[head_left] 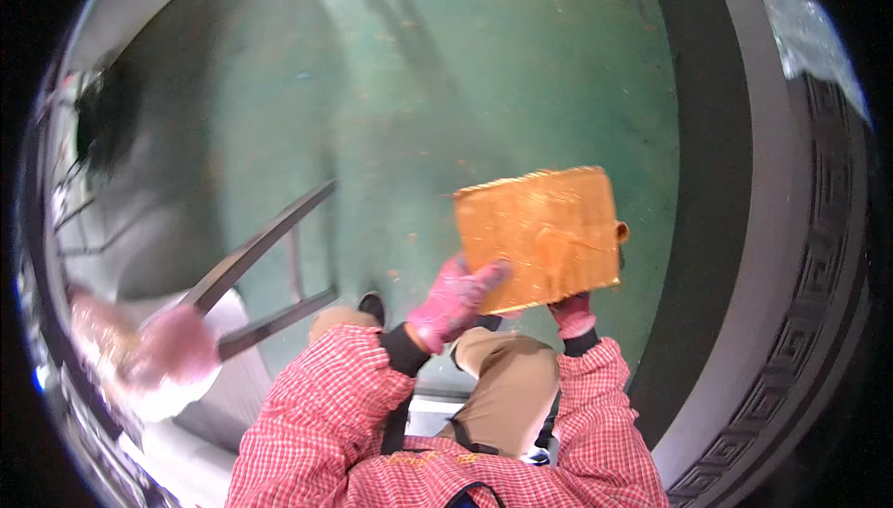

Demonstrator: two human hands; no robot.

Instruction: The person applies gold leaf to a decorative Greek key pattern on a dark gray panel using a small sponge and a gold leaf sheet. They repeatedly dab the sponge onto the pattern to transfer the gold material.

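Note:
In front of my body I hold a flat, roughly rectangular orange package [539,238] with a shiny, crinkled surface. My left hand [454,303], in a pink glove, grips its lower left corner, with the thumb lying over the face. My right hand [573,315], gloved in pink and dark, is at the lower right edge; its fingers are mostly hidden behind the package. A small round orange bit [622,232] sticks out at the package's right side. What is inside does not show.
Green floor [400,136] with small scraps lies ahead. At left, a dark bar frame [265,247] juts out beside a clear bag with pink contents [177,345]. A grey raised edge with a key pattern [791,340] curves along the right, with clear plastic [811,38] on it.

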